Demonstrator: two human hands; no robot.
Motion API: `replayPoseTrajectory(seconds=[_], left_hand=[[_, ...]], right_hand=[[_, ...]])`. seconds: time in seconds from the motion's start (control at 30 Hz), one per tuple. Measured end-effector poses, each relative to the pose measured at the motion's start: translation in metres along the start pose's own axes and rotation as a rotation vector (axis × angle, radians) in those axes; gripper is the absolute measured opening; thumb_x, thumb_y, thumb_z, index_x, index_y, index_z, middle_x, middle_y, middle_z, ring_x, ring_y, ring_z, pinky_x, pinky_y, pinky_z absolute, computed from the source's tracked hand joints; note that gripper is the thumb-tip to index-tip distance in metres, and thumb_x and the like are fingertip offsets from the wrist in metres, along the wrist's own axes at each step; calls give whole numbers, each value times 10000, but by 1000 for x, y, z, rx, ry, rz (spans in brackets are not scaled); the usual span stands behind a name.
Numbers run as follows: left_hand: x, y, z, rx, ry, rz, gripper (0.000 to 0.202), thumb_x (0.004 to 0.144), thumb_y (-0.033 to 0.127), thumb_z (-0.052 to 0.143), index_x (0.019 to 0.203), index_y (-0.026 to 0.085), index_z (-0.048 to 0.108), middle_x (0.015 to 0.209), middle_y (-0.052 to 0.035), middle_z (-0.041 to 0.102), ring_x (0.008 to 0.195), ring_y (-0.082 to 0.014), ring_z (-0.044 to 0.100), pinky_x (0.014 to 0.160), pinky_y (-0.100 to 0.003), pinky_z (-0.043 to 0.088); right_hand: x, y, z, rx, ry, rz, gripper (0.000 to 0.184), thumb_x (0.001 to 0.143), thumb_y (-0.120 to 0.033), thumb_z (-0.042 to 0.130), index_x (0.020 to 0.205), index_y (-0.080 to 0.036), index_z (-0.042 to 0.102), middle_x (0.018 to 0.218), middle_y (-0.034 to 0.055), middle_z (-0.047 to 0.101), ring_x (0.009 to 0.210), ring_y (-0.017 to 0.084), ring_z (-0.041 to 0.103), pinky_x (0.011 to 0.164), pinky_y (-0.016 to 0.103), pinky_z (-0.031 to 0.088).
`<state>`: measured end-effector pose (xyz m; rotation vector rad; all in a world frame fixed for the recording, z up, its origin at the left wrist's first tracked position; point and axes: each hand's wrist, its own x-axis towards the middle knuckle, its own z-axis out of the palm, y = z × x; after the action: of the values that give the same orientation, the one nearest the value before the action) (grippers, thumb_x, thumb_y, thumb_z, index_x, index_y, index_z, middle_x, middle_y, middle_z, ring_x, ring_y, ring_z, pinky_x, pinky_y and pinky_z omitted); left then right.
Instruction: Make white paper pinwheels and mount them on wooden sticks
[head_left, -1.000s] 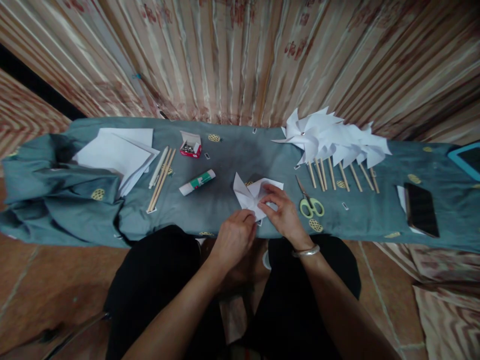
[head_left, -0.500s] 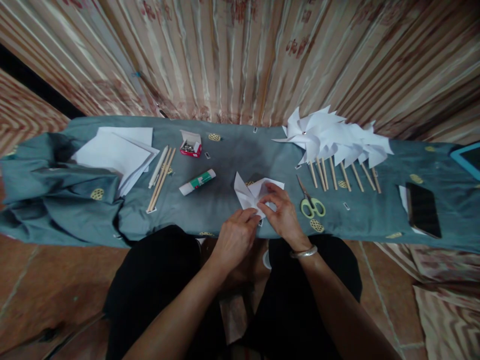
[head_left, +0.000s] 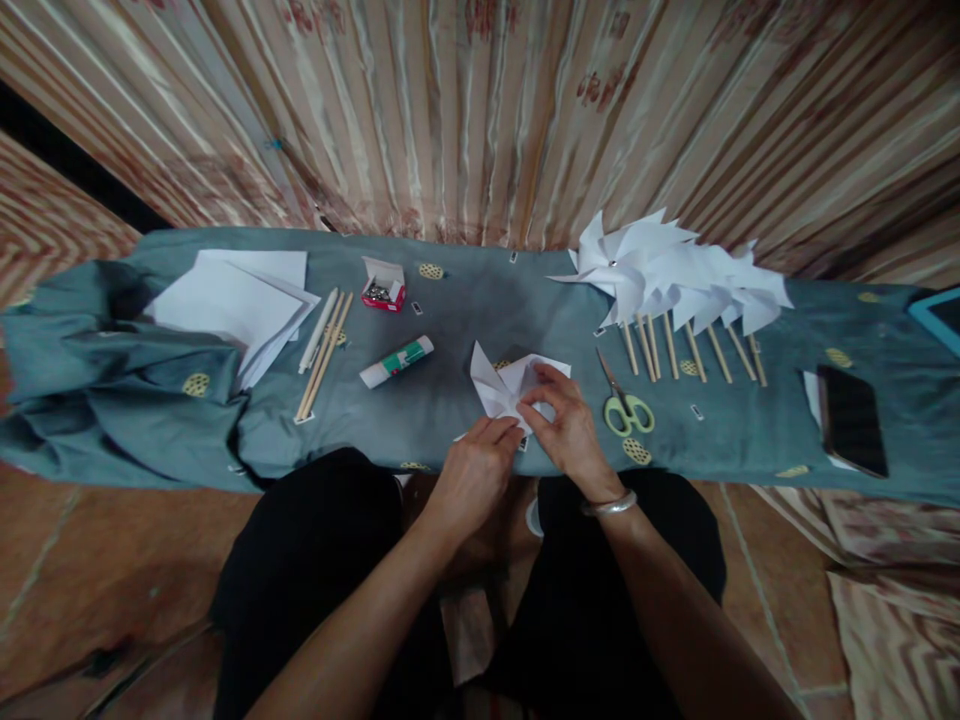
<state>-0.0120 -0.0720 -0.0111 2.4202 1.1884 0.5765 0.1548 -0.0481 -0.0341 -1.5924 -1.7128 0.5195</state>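
Note:
In front of me on the cloth lies a white paper pinwheel (head_left: 496, 391) with cut, partly folded points. My left hand (head_left: 480, 462) is closed on its near edge, fingers pressed on the paper. My right hand (head_left: 562, 425), with a bracelet at the wrist, pinches a paper flap near the pinwheel's middle. The fingers hide part of the paper. Just right of that hand lie scissors (head_left: 628, 412) with green handles. A glue stick (head_left: 397, 361) rests to the left of the pinwheel.
Finished pinwheels (head_left: 675, 265) on sticks overlap at the back right. Left are white paper sheets (head_left: 232, 295), a few wooden sticks (head_left: 324, 355) and an open red box (head_left: 383, 287) of small metal pieces. A phone (head_left: 853, 418) lies far right. A curtain (head_left: 480, 120) hangs behind the table.
The view has shifted very slightly. Both hands stay on the paper pinwheel in nearly the same pose.

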Motion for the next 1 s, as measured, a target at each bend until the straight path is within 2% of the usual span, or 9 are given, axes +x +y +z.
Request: replayPoseTrajectory(seconds=[0.1, 0.27, 0.47, 0.73, 1.0], left_hand=[[0, -1, 4, -45, 24, 11, 254, 901, 54, 515, 1122, 101, 631, 1167, -119, 685, 1026, -214, 642, 920, -356, 558], [0, -4, 8, -75, 47, -2, 282, 908, 44, 480, 1120, 146, 636, 1169, -98, 686, 1049, -203, 655, 926, -364, 566], [1, -4, 8, -90, 45, 2, 277, 901, 33, 474, 1099, 124, 645, 1145, -106, 698, 1033, -203, 668, 932, -353, 567], [2, -4, 9, -112, 65, 18, 275, 892, 23, 475, 1088, 98, 652, 1144, -127, 701, 1054, -214, 669, 943, -353, 563], [2, -3, 8, -112, 57, 13, 256, 903, 37, 475, 1071, 114, 654, 1135, -108, 701, 1034, -208, 670, 931, -345, 568]], right_hand=[[0, -1, 0, -2, 7, 13, 57, 812, -235, 636, 776, -238, 681, 1343, 79, 589, 1212, 258, 546, 1064, 445, 417], [-1, -3, 1, -3, 20, 29, 44, 812, -235, 637, 787, -229, 672, 1348, 97, 586, 1234, 268, 533, 1075, 447, 407], [-2, -4, 1, 8, 10, 46, 60, 825, -238, 616, 796, -225, 667, 1376, 98, 567, 1256, 278, 517, 1084, 456, 389], [-3, -2, 3, -19, 33, -1, 51, 820, -223, 620, 804, -216, 667, 1354, 105, 583, 1247, 266, 522, 1069, 448, 403], [-4, -2, 2, -54, 39, -48, 50, 837, -215, 624, 832, -208, 673, 1341, 113, 591, 1241, 269, 529, 1058, 462, 417]])
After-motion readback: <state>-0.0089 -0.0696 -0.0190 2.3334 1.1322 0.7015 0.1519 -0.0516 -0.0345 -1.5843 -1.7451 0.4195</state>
